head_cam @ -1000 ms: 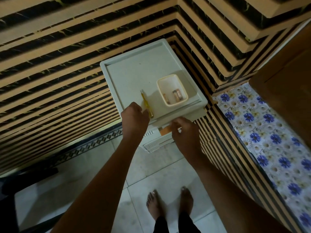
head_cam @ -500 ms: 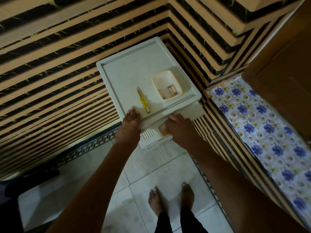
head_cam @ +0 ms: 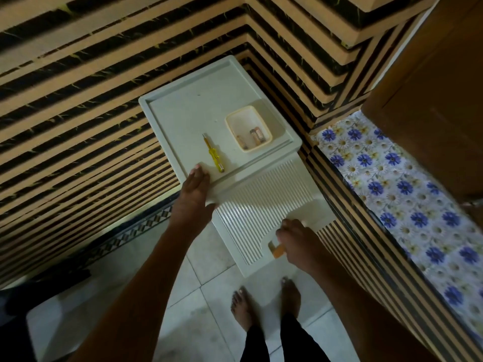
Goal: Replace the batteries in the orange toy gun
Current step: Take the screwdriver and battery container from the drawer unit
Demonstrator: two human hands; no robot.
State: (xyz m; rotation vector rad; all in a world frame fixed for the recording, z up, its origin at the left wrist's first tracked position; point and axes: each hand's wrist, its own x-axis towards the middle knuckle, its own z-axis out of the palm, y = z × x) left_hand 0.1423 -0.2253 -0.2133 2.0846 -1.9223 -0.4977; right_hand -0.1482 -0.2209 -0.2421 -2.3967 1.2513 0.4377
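A yellow screwdriver (head_cam: 213, 156) lies on the top of a white plastic cabinet (head_cam: 188, 111). Beside it stands a small cream tray (head_cam: 236, 118) holding a few batteries (head_cam: 256, 135). My left hand (head_cam: 194, 189) rests on the cabinet's front left corner, fingers lying straight on the top. My right hand (head_cam: 298, 244) grips the orange handle (head_cam: 277, 251) of the cabinet's ribbed white door (head_cam: 261, 205), which is swung out towards me. The door hides the inside of the cabinet. No toy gun is in view.
The cabinet stands in a corner of black-and-tan striped walls (head_cam: 78, 87). A ledge with a blue-flowered cloth (head_cam: 392, 194) runs along the right, below a wooden panel (head_cam: 431, 100). My bare feet (head_cam: 264, 304) stand on pale floor tiles just below the door.
My right hand has pulled the ribbed door outwards by its orange handle, so it now sticks far out. My left hand stayed on the cabinet's front left corner.
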